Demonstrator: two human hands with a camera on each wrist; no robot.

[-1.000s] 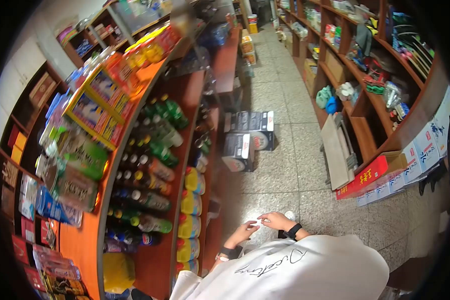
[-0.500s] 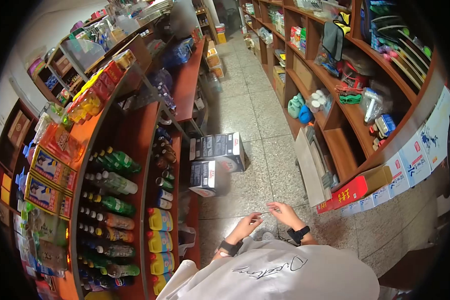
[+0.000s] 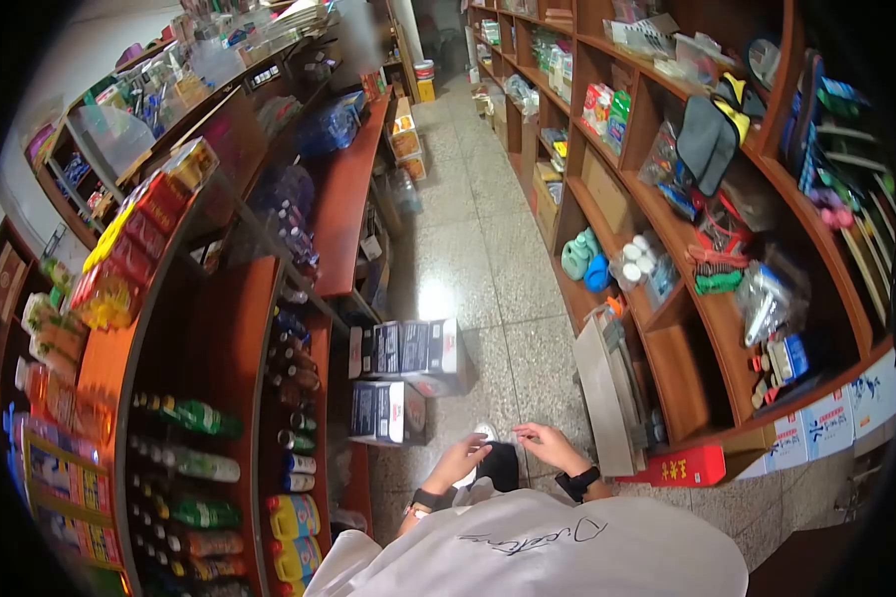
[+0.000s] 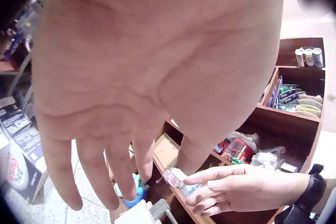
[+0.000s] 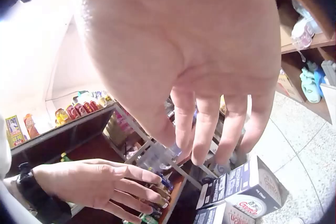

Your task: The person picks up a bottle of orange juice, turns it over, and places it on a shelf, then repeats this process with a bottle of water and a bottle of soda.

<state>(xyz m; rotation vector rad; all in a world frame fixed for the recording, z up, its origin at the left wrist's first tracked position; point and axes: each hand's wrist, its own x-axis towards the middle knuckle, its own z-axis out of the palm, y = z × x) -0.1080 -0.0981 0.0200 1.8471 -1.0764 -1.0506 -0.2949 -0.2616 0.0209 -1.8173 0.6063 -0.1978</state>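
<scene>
My left hand (image 3: 458,463) and right hand (image 3: 551,448) are held in front of my body at waist height, a small gap between them. Neither holds anything. In the left wrist view the left palm (image 4: 152,71) fills the frame with its fingers loosely extended, and the right hand (image 4: 252,186) shows beyond it. The right wrist view has the right palm (image 5: 194,45) close up, fingers relaxed, with the left hand (image 5: 100,182) at lower left. Ahead on the floor, nearest the left hand, stand dark-and-white drink cartons (image 3: 408,350), one smaller carton (image 3: 386,413) in front.
On the left, a shelf unit holds rows of bottles (image 3: 204,512) and yellow jugs (image 3: 294,517). A wooden shelf unit (image 3: 682,363) lines the right side, with flat boards (image 3: 607,398) leaning on it and a red box (image 3: 682,468) at its foot. The tiled aisle (image 3: 443,219) runs between.
The view has swung left and moved forward along the aisle, so the cartons now appear closer and lower left. The hands have moved slightly apart and stay unoccupied.
</scene>
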